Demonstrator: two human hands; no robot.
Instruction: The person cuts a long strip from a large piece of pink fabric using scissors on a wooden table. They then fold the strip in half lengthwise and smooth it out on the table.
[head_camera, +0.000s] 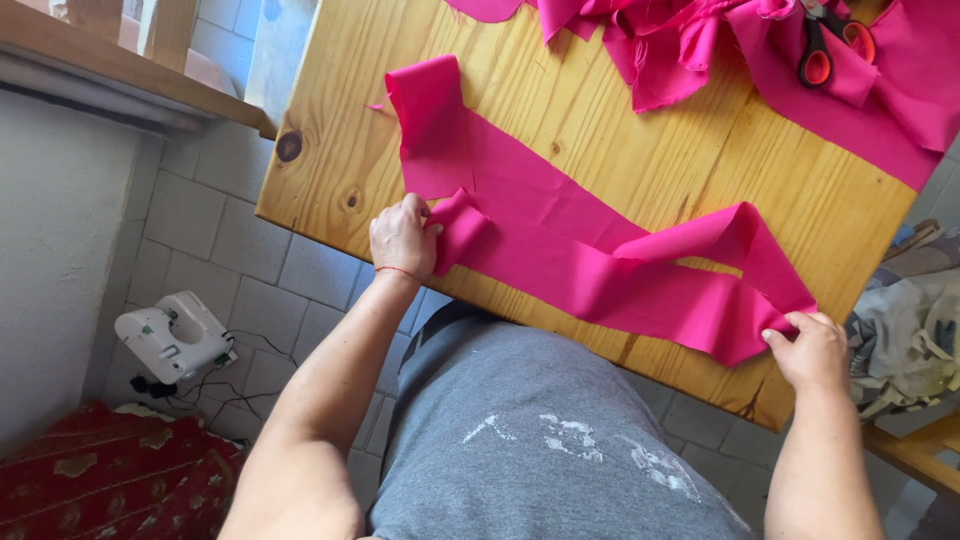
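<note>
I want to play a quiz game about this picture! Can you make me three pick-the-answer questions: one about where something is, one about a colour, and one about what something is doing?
1. Where are the scissors?
A. on the floor
B. on the pink cloth pile at the table's far end
C. in a hand

2. What colour is the long fabric strip?
A. pink
B. green
C. white

3. What is the left hand doing?
A. resting flat on the floor
B. holding a cup
C. gripping a folded end of the strip

Answers: 1 B, they lie on the heaped cloth; 2 A, it is bright pink; 3 C, its fingers close on the fold, while the right hand holds the other end.
</note>
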